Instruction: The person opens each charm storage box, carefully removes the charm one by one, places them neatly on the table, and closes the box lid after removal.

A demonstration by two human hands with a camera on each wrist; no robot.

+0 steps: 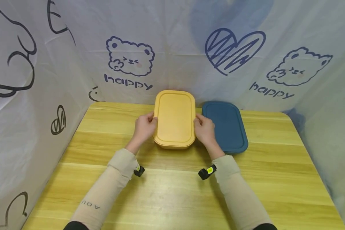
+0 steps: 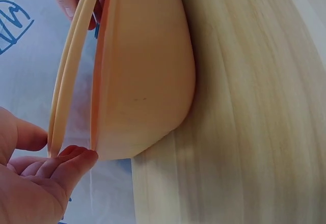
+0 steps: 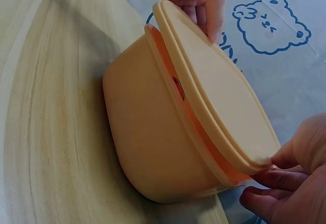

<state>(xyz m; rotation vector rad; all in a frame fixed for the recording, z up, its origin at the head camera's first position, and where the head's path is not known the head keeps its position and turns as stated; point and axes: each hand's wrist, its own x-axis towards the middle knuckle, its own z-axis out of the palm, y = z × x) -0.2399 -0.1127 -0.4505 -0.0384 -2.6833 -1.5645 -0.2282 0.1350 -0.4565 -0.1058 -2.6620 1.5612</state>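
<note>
A yellow rectangular lid point(image 1: 175, 116) with rounded corners is held by both hands over a matching yellow food container point(image 2: 147, 71). My left hand point(image 1: 145, 127) pinches the lid's left edge between thumb and fingers. On the opposite edge, my right hand point(image 1: 204, 129) pinches it the same way. Both wrist views show a gap between the lid and the container's rim point(image 3: 178, 107), so the lid is raised off it. The container stands upright on the table near the wall; most of its inside is hidden under the lid.
A dark blue lidded container point(image 1: 225, 126) stands just right of the yellow one, partly behind my right forearm. The wooden table point(image 1: 172, 195) meets a white cloth backdrop point(image 1: 178, 48) with bear and heart drawings at its back edge. Cloth also hangs along the left and right sides.
</note>
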